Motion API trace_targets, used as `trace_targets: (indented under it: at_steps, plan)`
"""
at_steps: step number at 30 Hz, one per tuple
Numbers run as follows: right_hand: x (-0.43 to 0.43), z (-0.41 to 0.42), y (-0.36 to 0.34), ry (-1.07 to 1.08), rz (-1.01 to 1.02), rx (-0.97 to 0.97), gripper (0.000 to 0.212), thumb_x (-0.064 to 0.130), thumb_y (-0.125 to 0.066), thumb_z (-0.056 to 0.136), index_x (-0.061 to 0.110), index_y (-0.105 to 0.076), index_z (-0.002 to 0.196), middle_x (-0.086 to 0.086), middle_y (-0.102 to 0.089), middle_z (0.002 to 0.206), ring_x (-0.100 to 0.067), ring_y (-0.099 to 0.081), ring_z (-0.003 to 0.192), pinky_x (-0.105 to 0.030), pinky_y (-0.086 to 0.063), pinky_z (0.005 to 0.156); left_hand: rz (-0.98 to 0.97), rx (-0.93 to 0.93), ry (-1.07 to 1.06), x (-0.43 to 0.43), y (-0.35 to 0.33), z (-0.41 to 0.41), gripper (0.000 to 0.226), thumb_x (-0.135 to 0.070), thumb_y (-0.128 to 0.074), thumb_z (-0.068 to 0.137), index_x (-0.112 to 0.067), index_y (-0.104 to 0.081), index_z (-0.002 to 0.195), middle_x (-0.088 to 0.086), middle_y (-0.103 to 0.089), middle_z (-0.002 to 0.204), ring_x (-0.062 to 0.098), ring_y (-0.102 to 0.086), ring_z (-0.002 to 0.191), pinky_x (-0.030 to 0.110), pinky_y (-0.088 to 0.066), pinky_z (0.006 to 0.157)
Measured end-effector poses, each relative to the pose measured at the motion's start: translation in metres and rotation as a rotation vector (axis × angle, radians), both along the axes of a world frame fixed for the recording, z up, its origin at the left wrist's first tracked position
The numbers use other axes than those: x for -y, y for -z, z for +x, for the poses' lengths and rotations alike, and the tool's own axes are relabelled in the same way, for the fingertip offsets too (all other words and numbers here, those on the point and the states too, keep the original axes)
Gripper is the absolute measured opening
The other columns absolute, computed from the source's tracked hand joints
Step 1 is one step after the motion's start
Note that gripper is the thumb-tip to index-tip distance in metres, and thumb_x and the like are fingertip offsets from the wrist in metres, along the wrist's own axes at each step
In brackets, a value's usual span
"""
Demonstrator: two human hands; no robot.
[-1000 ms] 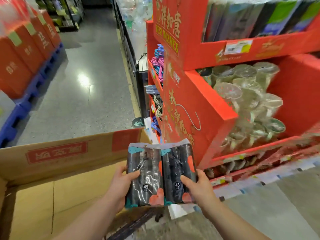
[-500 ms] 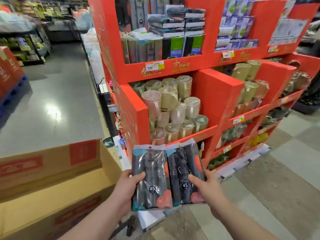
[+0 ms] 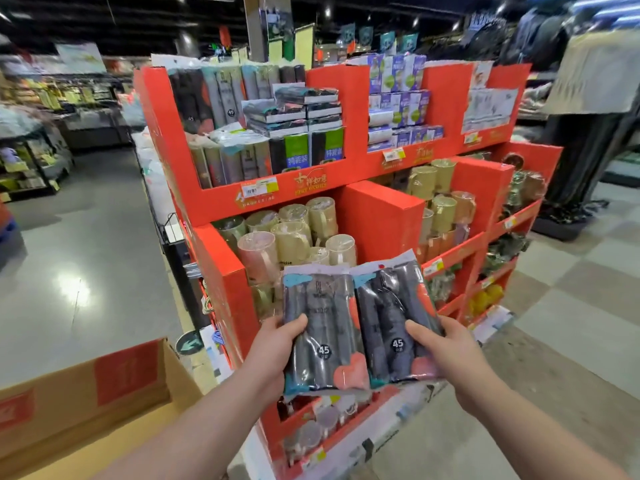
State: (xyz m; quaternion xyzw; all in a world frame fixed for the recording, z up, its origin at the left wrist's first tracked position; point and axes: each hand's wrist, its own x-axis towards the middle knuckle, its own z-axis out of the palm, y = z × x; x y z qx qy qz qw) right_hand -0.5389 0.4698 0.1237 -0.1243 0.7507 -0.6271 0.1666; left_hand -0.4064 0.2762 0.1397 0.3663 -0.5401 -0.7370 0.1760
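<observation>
Left hand is gripping the left pack of dark rolls, thumb across its front; right hand is gripping the right pack likewise. Packs are sitting side by side btwn the hands, edges touching, w/ the red display just beyond. Risk: slick film could be sliding out of a thumb-heavy hold. Fingers behind the packs are hidden; label text is blurring out.

I can't see most fingers of left hand or right hand, behind packs. Cardboard box cut by frame edge.
</observation>
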Motion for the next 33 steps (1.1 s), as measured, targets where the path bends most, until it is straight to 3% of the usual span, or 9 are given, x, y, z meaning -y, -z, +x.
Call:
trace_targets:
  at_steps: [4,7,12,17,22,25,27,30,33]
  plan:
    - [0.003,-0.029,-0.018,0.037,-0.006,-0.039,0.025,0.034,-0.072,0.082,0.017,-0.068,0.1,-0.003,-0.073,0.093,-0.026,-0.068,0.089,-0.046,-0.055,0.085,0.03,-0.052,0.028,0.011,-0.015,-0.033,0.03,-0.02,-0.064,0.09,-0.01,-0.053,0.117,0.017,-0.069,0.103,0.034,-0.069,0.088,0.047,-0.057,0.071]
    - [0.011,-0.054,-0.034,0.053,-0.036,-0.064,0.026,0.031,-0.071,0.083,0.015,-0.067,0.103,-0.003,-0.073,0.093,-0.026,-0.069,0.088,-0.044,-0.055,0.083,0.043,-0.106,0.066,0.022,-0.027,-0.062,0.035,-0.02,-0.064,0.09,-0.008,-0.052,0.12,0.02,-0.069,0.106,0.037,-0.069,0.089,0.05,-0.057,0.072]
    - [0.045,-0.097,-0.068,0.029,-0.066,-0.124,0.016,0.027,-0.069,0.086,0.016,-0.067,0.098,-0.005,-0.074,0.092,-0.026,-0.07,0.087,-0.044,-0.055,0.084,-0.007,-0.152,0.042,0.058,-0.05,-0.105,0.036,-0.022,-0.066,0.089,-0.007,-0.05,0.118,0.02,-0.068,0.104,0.034,-0.069,0.085,0.042,-0.057,0.064]
    - [0.107,-0.137,-0.096,-0.008,-0.086,-0.214,0.028,0.031,-0.076,0.077,0.015,-0.068,0.098,-0.004,-0.074,0.092,-0.027,-0.07,0.088,-0.049,-0.054,0.087,-0.062,-0.214,-0.029,0.112,-0.074,-0.135,0.034,-0.019,-0.064,0.089,-0.007,-0.054,0.12,0.015,-0.069,0.104,0.032,-0.067,0.093,0.048,-0.054,0.085]
    - [0.168,-0.162,-0.111,-0.083,-0.152,-0.236,0.012,0.014,-0.07,0.082,0.017,-0.06,0.088,-0.01,-0.069,0.093,-0.028,-0.065,0.084,-0.042,-0.052,0.081,-0.06,-0.281,-0.077,0.157,-0.093,-0.146,0.03,-0.009,-0.058,0.091,-0.004,-0.052,0.12,0.013,-0.068,0.093,0.021,-0.066,0.071,0.023,-0.05,0.045]
    - [0.197,-0.175,-0.109,-0.101,-0.187,-0.21,0.03,0.022,-0.07,0.068,0.016,-0.059,0.095,-0.011,-0.069,0.097,-0.028,-0.064,0.085,-0.04,-0.05,0.081,-0.071,-0.275,-0.103,0.175,-0.097,-0.149,0.023,0.002,-0.052,0.089,-0.008,-0.053,0.111,0.011,-0.062,0.08,0.015,-0.065,0.052,0.019,-0.045,0.037]
    - [0.215,-0.183,-0.109,-0.117,-0.218,-0.186,0.041,0.027,-0.063,0.057,0.018,-0.058,0.097,-0.009,-0.068,0.097,-0.028,-0.064,0.085,-0.042,-0.051,0.082,-0.093,-0.255,-0.153,0.188,-0.098,-0.151,0.03,0.002,-0.054,0.084,-0.009,-0.052,0.111,0.012,-0.06,0.082,0.02,-0.063,0.06,0.024,-0.05,0.052]
    - [0.241,-0.194,-0.116,-0.157,-0.281,-0.162,0.028,0.019,-0.069,0.065,0.021,-0.054,0.089,-0.006,-0.064,0.092,-0.025,-0.061,0.082,-0.042,-0.049,0.081,-0.133,-0.245,-0.228,0.203,-0.106,-0.153,0.064,-0.013,-0.065,0.061,-0.015,-0.049,0.124,0.019,-0.061,0.103,0.03,-0.057,0.085,0.046,-0.049,0.081]
    - [0.266,-0.203,-0.128,-0.186,-0.325,-0.165,0.022,0.014,-0.069,0.074,0.022,-0.053,0.086,-0.004,-0.061,0.089,-0.024,-0.058,0.082,-0.04,-0.048,0.081,-0.145,-0.286,-0.292,0.218,-0.119,-0.155,0.067,-0.011,-0.067,0.063,-0.015,-0.045,0.126,0.017,-0.06,0.099,0.031,-0.057,0.084,0.05,-0.049,0.083]
